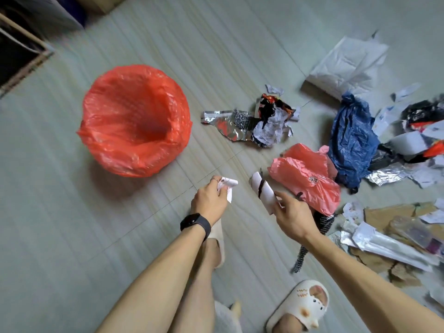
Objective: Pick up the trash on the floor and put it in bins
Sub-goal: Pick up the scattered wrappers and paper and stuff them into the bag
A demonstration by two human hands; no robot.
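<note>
Grey floor (240, 44) — left hand (210, 200) grips crumpled paper (228, 186), right hand (294, 213) fingers pinch white roll (263, 193) — beside red-lined bin (134, 121).

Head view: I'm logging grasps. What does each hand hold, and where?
Left hand grips a crumpled white paper scrap by its near side; right hand pinches a dark-banded white paper roll by its near end.

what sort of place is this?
Likely a room at home: pale tiled floor, a house slipper on the person's foot, a bin lined with a red bag.
</note>
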